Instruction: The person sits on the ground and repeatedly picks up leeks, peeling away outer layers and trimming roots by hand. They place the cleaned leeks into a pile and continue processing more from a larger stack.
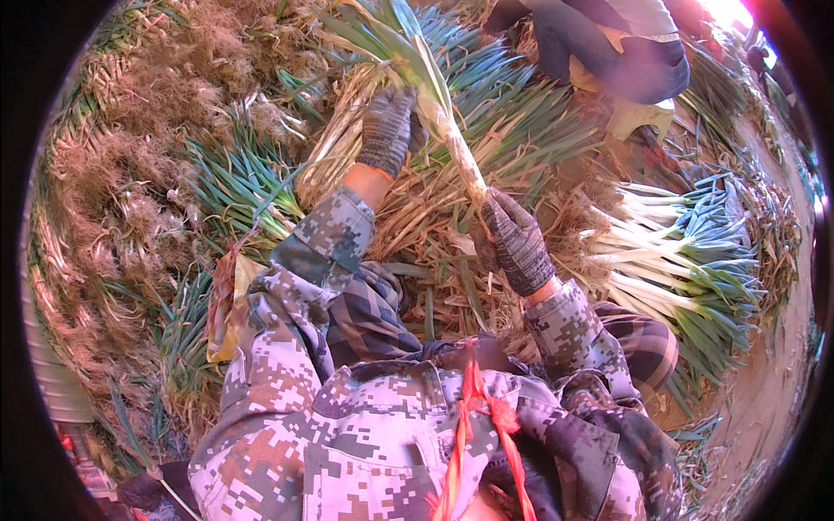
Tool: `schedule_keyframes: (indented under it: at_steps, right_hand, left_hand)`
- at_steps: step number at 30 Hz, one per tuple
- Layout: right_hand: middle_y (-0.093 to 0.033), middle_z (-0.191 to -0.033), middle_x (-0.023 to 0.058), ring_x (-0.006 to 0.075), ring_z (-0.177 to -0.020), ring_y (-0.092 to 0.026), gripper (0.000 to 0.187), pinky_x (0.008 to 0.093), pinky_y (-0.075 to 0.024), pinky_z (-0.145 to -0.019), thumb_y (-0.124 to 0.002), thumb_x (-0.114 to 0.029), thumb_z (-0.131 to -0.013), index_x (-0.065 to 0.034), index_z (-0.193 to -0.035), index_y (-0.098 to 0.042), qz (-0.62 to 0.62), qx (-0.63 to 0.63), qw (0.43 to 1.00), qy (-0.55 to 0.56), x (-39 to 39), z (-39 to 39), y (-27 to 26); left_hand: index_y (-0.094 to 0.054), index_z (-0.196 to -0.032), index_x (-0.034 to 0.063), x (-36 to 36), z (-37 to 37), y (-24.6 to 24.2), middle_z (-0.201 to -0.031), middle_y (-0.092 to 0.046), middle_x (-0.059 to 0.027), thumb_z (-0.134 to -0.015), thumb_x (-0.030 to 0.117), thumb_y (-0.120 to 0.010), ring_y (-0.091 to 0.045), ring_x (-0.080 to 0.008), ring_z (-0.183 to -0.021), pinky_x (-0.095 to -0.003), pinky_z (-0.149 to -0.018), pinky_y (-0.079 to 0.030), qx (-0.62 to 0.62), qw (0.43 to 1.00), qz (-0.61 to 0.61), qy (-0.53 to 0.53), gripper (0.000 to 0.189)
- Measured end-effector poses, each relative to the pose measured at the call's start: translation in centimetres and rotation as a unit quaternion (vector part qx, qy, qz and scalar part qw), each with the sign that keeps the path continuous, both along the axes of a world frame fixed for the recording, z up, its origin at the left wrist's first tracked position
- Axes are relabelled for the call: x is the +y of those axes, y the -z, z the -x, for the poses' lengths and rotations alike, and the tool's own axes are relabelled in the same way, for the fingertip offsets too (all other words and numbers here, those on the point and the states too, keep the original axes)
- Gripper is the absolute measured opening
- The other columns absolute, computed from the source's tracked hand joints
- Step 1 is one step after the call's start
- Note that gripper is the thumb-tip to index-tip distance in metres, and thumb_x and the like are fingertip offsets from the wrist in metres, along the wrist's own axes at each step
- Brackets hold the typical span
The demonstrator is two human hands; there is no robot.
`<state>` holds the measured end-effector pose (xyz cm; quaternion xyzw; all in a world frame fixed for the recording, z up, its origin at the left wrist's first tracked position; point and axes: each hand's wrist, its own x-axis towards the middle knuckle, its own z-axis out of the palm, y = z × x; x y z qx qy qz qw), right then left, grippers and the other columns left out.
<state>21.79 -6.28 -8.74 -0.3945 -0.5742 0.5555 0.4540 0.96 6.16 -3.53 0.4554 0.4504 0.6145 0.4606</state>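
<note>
A long green onion (464,156) slants in front of me, its green leaves at the top and its root end low. My right hand (516,242), in a grey knitted glove, is closed round the lower end of the stalk. At the upper part, beside the leaf base, is my left hand (389,127) in a matching glove; its fingers are partly hidden, and whether they grip the onion cannot be told. Beneath both hands lie unpeeled onions with dry outer leaves (417,208). To the right rests a pile of clean white-stemmed onions (658,260).
Heaped onions with brown roots (137,195) cover the left side. A green-leaved bundle (244,179) lies near my left forearm, and a yellow bag (231,299) is beside my left sleeve. At the upper right another person (586,45) sits by a small pale stool (642,118).
</note>
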Motion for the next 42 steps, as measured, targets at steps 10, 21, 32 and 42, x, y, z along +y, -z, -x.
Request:
schedule_keyframes:
  at_steps: [10,21,32,42]
  right_hand:
    - [-0.057,-0.115,0.0215,0.0383,-0.099,-0.06,0.044,0.0385,-0.0524,-0.084,-0.066,-0.012,-0.079,-0.0014,-0.119,-0.053,-0.092,-0.073,0.993,0.024,1.1,-2.3,4.6]
    - [-0.059,-0.109,0.0219,0.0392,-0.096,-0.06,0.062,0.0414,-0.0531,-0.08,-0.071,-0.012,-0.074,-0.006,-0.13,-0.046,-0.111,-0.14,0.983,-0.036,0.6,-2.7,7.0]
    - [-0.067,-0.102,0.0109,0.0178,-0.09,-0.065,0.038,0.0311,-0.0505,-0.077,-0.066,-0.032,-0.085,-0.0054,-0.112,-0.062,-0.094,-0.062,0.992,0.053,6.2,0.9,-1.0]
    - [-0.062,-0.087,0.011,0.0316,-0.078,-0.062,0.027,0.0392,-0.0512,-0.066,-0.064,-0.022,-0.08,-0.0121,-0.105,-0.06,-0.299,-0.44,0.826,-0.188,-1.5,-0.2,5.3]
  left_hand:
    - [-0.063,-0.091,0.0025,-8.8,-3.1,1.3,-0.078,-0.062,-0.0021,-0.084,0.018,-0.062,-0.055,-0.0105,-0.069,-0.0278,-0.071,-0.048,0.446,0.74,-0.009,0.503,0.017]
    - [-0.063,-0.106,0.003,-4.6,1.0,1.4,-0.094,-0.066,-0.0066,-0.087,0.026,-0.067,-0.064,-0.015,-0.076,-0.0274,-0.065,-0.054,-0.045,0.982,0.066,0.172,0.03]
    - [-0.062,-0.105,0.0023,-4.2,-1.7,1.6,-0.095,-0.064,-0.005,-0.085,0.02,-0.07,-0.062,-0.014,-0.082,-0.0269,-0.072,-0.054,-0.165,0.986,0.017,0.034,0.028]
    - [-0.059,-0.096,0.0007,-0.9,5.9,3.3,-0.083,-0.063,-0.0068,-0.083,0.024,-0.071,-0.062,-0.0171,-0.071,-0.0338,-0.061,-0.056,-0.106,0.978,-0.034,-0.176,0.029]
